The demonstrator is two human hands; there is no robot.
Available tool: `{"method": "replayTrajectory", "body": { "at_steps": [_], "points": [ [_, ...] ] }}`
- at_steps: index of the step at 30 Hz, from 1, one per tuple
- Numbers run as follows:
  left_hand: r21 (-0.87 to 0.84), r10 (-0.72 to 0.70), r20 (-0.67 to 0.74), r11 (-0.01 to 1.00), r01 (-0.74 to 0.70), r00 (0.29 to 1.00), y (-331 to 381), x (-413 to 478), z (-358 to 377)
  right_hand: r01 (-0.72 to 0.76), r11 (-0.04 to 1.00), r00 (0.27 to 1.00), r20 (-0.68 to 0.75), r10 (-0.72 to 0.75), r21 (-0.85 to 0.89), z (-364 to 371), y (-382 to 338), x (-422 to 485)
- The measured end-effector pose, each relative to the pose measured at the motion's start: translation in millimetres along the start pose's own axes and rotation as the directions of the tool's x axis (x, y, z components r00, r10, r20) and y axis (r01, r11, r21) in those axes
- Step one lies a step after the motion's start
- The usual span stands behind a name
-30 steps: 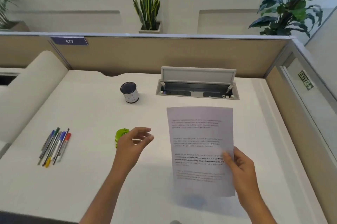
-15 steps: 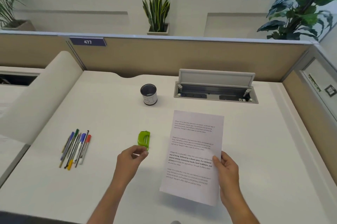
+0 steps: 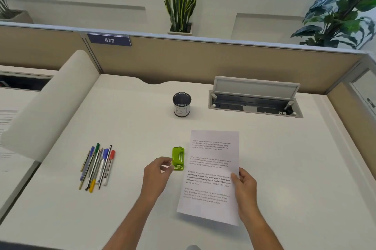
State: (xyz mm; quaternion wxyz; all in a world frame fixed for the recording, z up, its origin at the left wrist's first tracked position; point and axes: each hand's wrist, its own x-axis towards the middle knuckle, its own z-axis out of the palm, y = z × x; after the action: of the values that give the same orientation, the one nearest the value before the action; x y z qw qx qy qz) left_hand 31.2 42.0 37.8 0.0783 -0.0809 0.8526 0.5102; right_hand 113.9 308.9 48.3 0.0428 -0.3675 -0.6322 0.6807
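White laminate formed the desk, on whose near part a printed sheet of four text blocks was held slightly raised, with a green device lying flat just beside its left edge. Farther left, well apart, a bundle of pens was laid side by side. A rounded white divider bounded the desk on the left, and a tan partition bearing a plate marked 477 closed it at the back. Beyond it a pale ledge was seen with a snake plant in a pot and a leafy plant at the right, under a window. Toward the back of the desk a dark cup with a white hand-lettered label stood upright; only its dark bottom was seen inside. To its right a cable box was set into the surface with its lid raised, dark sockets showing within. The left hand was reached forward with its fingers curled, the device's near left corner being pinched between thumb and forefinger. The sheet's right edge was gripped by the right hand, thumb on top and fingers underneath.
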Motion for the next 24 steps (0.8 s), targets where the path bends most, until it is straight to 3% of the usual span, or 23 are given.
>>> {"method": "replayTrajectory", "body": {
  "at_steps": [7, 13, 24],
  "points": [
    [0.149, 0.102, 0.119, 0.982, -0.12, 0.988, -12, 28, 5, 0.056, 0.991, 0.998, -0.02, -0.059, -0.12, 23, 4, 15],
    [0.209, 0.078, 0.208, 0.97, -0.123, 0.975, -24, 45, 11, 0.068, 0.984, 0.997, -0.018, -0.072, -0.166, 34, 3, 29],
    [0.271, 0.076, 0.224, 0.953, -0.138, 0.972, -37, 54, 20, 0.048, 0.983, 0.999, 0.006, -0.048, -0.177, 48, 6, 52]
  ]
}}
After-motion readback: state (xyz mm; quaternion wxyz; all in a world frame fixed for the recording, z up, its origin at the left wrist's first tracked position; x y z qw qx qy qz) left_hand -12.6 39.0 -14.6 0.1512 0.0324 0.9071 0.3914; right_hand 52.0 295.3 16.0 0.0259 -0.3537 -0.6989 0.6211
